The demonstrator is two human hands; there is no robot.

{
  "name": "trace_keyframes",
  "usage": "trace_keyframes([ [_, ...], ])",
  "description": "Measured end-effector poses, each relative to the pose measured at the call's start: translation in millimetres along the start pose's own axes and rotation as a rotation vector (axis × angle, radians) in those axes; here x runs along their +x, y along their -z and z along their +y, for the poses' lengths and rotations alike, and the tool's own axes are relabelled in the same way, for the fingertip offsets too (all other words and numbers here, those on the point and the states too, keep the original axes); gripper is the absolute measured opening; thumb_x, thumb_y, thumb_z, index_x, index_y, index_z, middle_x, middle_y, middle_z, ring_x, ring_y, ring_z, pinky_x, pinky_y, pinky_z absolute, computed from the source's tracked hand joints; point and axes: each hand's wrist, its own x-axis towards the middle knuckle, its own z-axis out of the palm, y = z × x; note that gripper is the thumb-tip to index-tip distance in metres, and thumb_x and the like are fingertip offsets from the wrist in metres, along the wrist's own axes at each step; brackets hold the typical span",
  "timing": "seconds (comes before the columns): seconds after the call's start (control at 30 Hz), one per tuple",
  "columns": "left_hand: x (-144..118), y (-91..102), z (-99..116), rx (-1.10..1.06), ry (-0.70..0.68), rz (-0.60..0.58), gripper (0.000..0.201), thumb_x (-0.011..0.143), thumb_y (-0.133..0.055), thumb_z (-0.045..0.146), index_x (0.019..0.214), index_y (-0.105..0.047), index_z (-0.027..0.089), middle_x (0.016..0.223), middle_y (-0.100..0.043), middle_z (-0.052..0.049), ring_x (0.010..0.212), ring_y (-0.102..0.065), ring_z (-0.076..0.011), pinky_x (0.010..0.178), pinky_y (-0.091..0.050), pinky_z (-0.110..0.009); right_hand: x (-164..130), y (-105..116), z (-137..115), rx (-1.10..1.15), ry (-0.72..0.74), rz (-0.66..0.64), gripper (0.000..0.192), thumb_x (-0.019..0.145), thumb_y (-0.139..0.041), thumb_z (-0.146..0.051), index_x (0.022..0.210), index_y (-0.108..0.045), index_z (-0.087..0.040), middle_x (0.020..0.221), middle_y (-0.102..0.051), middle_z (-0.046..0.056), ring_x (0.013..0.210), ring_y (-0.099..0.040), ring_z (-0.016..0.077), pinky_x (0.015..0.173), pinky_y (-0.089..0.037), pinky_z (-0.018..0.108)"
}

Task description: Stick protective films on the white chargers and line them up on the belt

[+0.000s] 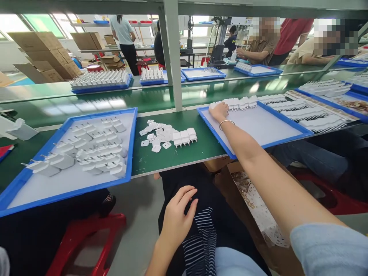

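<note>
Head view: right hand [219,111] is stretched out to the far left corner of the right tray [258,128], blue rim and pale base, at the near end of a row of white plugs [244,102] lined up along the far edge, pins toward the near side; fingers bent, tips partly hidden, can't tell if they grip a plug. Thin bracelet [227,121] on that wrist. Left hand [179,214] hangs over the lap, near side of the bench, fingers loosely curved, moderate gap between thumb and fingers, palm free. On the green bench [161,163], between the two trays: loose pile of flat white pieces [162,133] and, touching or just right of it, three white plugs [185,137] side by side, pins to the near side. Left tray [37,188], also blue-rimmed, has more white plugs in rough rows, pins up or slanted left. Far side: trays of plugs [100,79] on the far bench strip, stacked cartons [43,50] far left, several people beyond. Near left, below bench: red stool [115,220].
</note>
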Motion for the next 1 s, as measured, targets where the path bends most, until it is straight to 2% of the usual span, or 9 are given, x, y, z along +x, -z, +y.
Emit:
trace_keyframes([
  [0.2,19,3.4,-1,-0.160,0.117,0.168,0.019,0.096,-0.065,0.026,0.114,-0.072,0.025,0.115,-0.073,-0.005,0.101,-0.071,-0.0168,0.094,-0.058,-0.031,-31,44,14,0.157,0.348,-0.122,0.060,0.076,-0.087,-0.026,0.125,-0.059,-0.006,0.132,-0.062,0.020,0.129,-0.057,0.0339,0.110,-0.048,0.049],
  [0.33,47,-6.6,14,-0.370,0.202,0.296,0.041,0.091,-0.073,0.037,0.130,-0.066,0.028,0.134,-0.068,-0.007,0.128,-0.062,-0.0239,0.112,-0.050,-0.041,-110,74,49,0.329,0.640,-0.128,0.064,0.076,-0.084,-0.035,0.129,-0.051,-0.021,0.136,-0.059,0.010,0.122,-0.059,0.0243,0.101,-0.054,0.038],
  [0.4,59,-13.8,26,-0.486,0.229,0.316,0.059,0.087,-0.077,0.041,0.141,-0.057,0.028,0.148,-0.059,-0.008,0.142,-0.052,-0.0269,0.122,-0.041,-0.046,-161,80,72,0.617,0.820,-0.042,0.066,0.074,-0.084,-0.039,0.129,-0.050,-0.024,0.130,-0.059,0.010,0.122,-0.058,0.0273,0.098,-0.055,0.043],
  [0.5,70,-22.4,41,-0.610,0.245,0.300,0.080,0.079,-0.084,0.043,0.150,-0.049,0.029,0.159,-0.049,-0.009,0.152,-0.041,-0.0311,0.129,-0.031,-0.049,-230,75,100,0.791,0.825,0.045,0.070,0.077,-0.084,-0.040,0.135,-0.048,-0.027,0.127,-0.057,0.010,0.119,-0.059,0.0289,0.099,-0.054,0.048],
  [0.6,69,-23.9,45,-0.750,0.289,0.284,0.085,0.072,-0.090,0.039,0.148,-0.053,0.028,0.156,-0.053,-0.011,0.146,-0.050,-0.0341,0.125,-0.039,-0.048,-279,64,111,0.828,0.755,0.062,0.076,0.076,-0.085,-0.035,0.140,-0.046,-0.028,0.127,-0.055,0.010,0.116,-0.059,0.0300,0.098,-0.054,0.051],
  [0.73,54,-16.1,40,-0.974,0.356,0.403,0.059,0.078,-0.086,0.032,0.134,-0.068,0.025,0.139,-0.069,-0.011,0.128,-0.067,-0.0301,0.108,-0.056,-0.038,-317,55,113,0.825,0.805,-0.095,0.072,0.083,-0.073,-0.021,0.147,-0.041,-0.027,0.131,-0.056,0.013,0.120,-0.060,0.0296,0.101,-0.055,0.051],
  [0.83,41,-7.9,34,-1.015,0.399,0.515,0.055,0.077,-0.086,0.026,0.130,-0.070,0.025,0.131,-0.074,-0.010,0.121,-0.071,-0.0273,0.103,-0.059,-0.034,-334,53,116,0.799,0.888,-0.224,0.074,0.085,-0.068,-0.017,0.152,-0.036,-0.024,0.138,-0.055,0.015,0.128,-0.057,0.0309,0.106,-0.054,0.053],
  [0.93,30,2.7,25,-0.934,0.454,0.622,0.051,0.073,-0.089,0.023,0.122,-0.074,0.022,0.124,-0.077,-0.010,0.114,-0.074,-0.0253,0.101,-0.060,-0.033,-335,57,116,0.774,1.001,-0.366,0.080,0.084,-0.067,-0.017,0.156,-0.032,-0.022,0.142,-0.055,0.018,0.133,-0.055,0.0328,0.109,-0.052,0.056],
  [1.0,23,11.5,15,-0.883,0.501,0.685,0.045,0.072,-0.090,0.024,0.114,-0.076,0.020,0.122,-0.078,-0.010,0.112,-0.075,-0.0240,0.099,-0.060,-0.031,-322,62,108,0.758,1.110,-0.542,0.076,0.085,-0.067,-0.017,0.154,-0.037,-0.022,0.143,-0.058,0.018,0.133,-0.057,0.0316,0.110,-0.053,0.053],
])
